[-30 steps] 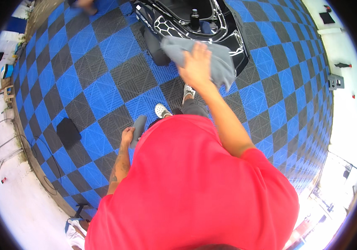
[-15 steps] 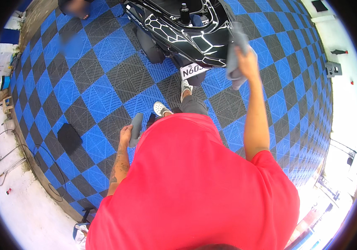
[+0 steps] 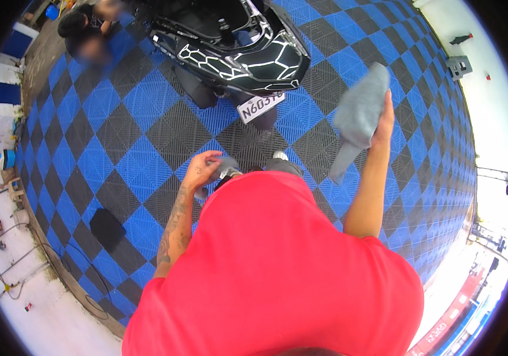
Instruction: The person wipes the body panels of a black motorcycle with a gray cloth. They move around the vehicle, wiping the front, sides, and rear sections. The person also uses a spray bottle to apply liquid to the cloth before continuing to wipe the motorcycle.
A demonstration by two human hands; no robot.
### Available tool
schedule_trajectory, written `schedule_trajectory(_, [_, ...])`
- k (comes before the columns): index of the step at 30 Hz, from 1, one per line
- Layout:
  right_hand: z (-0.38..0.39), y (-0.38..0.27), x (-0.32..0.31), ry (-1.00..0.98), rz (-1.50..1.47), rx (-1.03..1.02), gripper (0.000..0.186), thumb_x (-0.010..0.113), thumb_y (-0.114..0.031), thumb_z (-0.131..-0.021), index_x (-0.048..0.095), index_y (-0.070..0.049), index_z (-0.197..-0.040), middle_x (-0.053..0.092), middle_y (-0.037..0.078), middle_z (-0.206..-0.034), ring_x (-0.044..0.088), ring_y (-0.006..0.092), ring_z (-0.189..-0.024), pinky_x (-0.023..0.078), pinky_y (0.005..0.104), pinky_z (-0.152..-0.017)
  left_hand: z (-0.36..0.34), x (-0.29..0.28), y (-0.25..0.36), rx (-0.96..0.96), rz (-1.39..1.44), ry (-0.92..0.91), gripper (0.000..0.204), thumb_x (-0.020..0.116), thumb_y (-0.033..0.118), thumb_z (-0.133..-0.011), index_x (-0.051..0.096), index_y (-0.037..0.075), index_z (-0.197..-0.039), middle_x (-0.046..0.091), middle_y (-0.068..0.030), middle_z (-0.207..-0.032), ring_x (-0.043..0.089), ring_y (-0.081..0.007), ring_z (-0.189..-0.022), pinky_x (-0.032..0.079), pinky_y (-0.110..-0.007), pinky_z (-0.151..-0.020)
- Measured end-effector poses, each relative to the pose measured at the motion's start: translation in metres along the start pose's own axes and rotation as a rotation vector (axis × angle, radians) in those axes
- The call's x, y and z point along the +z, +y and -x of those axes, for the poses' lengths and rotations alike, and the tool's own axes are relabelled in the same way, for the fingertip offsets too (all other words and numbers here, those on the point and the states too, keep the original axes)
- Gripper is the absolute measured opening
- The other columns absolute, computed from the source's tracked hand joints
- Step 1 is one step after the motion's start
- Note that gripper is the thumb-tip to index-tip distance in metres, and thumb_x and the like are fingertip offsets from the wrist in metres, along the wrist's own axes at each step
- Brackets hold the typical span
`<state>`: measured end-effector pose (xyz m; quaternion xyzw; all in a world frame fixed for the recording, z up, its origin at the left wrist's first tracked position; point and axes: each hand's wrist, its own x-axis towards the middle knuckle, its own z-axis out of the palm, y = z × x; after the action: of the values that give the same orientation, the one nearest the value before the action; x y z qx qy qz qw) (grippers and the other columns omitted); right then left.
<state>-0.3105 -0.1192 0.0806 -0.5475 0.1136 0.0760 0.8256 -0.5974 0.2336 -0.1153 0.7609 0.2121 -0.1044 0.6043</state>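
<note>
My right hand (image 3: 383,121), out to the right, grips a large grey cloth (image 3: 361,101) that hangs loosely downward. My left hand (image 3: 205,166), low at my left front, is closed on a smaller grey cloth (image 3: 223,162), partly hidden behind my fingers. Ahead of both hands stands a black scooter (image 3: 248,65) with white honeycomb-pattern lines on its glossy body and a white licence plate (image 3: 260,107) below. A dark bottle (image 3: 225,31) is upright in its open top section. Neither hand touches the scooter.
Another person (image 3: 79,32) crouches beyond the scooter's left side. The floor (image 3: 111,130) is blue and black checked tiles, with a dark patch (image 3: 107,228). Hoses (image 3: 76,273) run along the left wall; a grey block (image 3: 457,67) stands at the right wall.
My right hand and cloth have left the scooter's body and moved rightward, then lower. My left hand has risen and moved rightward. The scooter appears farther up-left in the view.
</note>
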Motion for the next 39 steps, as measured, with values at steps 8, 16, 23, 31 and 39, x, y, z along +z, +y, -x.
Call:
schedule_trajectory(8, [0.081, 0.021, 0.057, -0.31, 0.137, 0.19, 0.062, 0.041, -0.053, -0.102, 0.055, -0.001, -0.133, 0.062, 0.015, -0.129, 0.061, 0.024, -0.115, 0.046, 0.0387, -0.103, 0.043, 0.054, 0.244, 0.461, -0.056, -0.174, 0.064, 0.076, 0.047, -0.08, 0.061, 0.004, -0.126, 0.067, -0.0108, -0.082, 0.066, -0.0171, -0.069, 0.051, -0.03, -0.063])
schedule_trajectory(16, [0.069, 0.014, -0.01, -1.065, 0.514, 0.263, 0.023, 0.068, -0.022, -0.096, 0.063, -0.002, -0.105, 0.063, -0.003, -0.077, 0.056, 0.0046, -0.066, 0.044, 0.0203, -0.059, 0.074, 0.126, 0.248, 0.317, 0.02, -0.008, 0.036, 0.067, 0.025, -0.093, 0.064, -0.002, -0.117, 0.067, -0.0147, -0.113, 0.062, -0.0212, -0.106, 0.049, -0.035, -0.092])
schedule_trajectory(23, [0.072, 0.013, -0.045, -1.394, 0.498, 0.27, 0.024, 0.07, -0.023, -0.093, 0.062, -0.004, -0.105, 0.061, -0.002, -0.084, 0.055, 0.0052, -0.074, 0.047, 0.023, -0.064, 0.111, 0.181, 0.236, 0.233, 0.056, 0.028, 0.036, 0.063, 0.023, -0.096, 0.062, -0.001, -0.123, 0.067, -0.0101, -0.109, 0.062, -0.0167, -0.099, 0.051, -0.032, -0.086])
schedule_trajectory(31, [0.078, 0.002, -0.039, -1.468, 0.446, 0.273, 0.012, 0.077, -0.005, -0.084, 0.069, -0.001, -0.092, 0.068, 0.002, -0.089, 0.061, 0.0083, -0.083, 0.048, 0.0238, -0.072, 0.17, 0.178, 0.231, 0.199, 0.393, 0.315, 0.038, 0.081, 0.022, -0.081, 0.069, 0.001, -0.111, 0.07, -0.0076, -0.107, 0.064, -0.0142, -0.098, 0.053, -0.032, -0.085])
schedule_trajectory(39, [0.061, -0.015, -0.033, -1.532, 0.51, 0.055, 0.042, 0.081, -0.003, -0.073, 0.063, -0.004, -0.111, 0.063, 0.01, -0.104, 0.061, 0.0184, -0.092, 0.051, 0.0307, -0.075, 0.223, 0.094, 0.179, 0.269, -0.132, 0.511, 0.034, 0.055, 0.029, -0.1, 0.069, -0.002, -0.1, 0.061, -0.0131, -0.098, 0.061, -0.024, -0.09, 0.05, -0.036, -0.079])
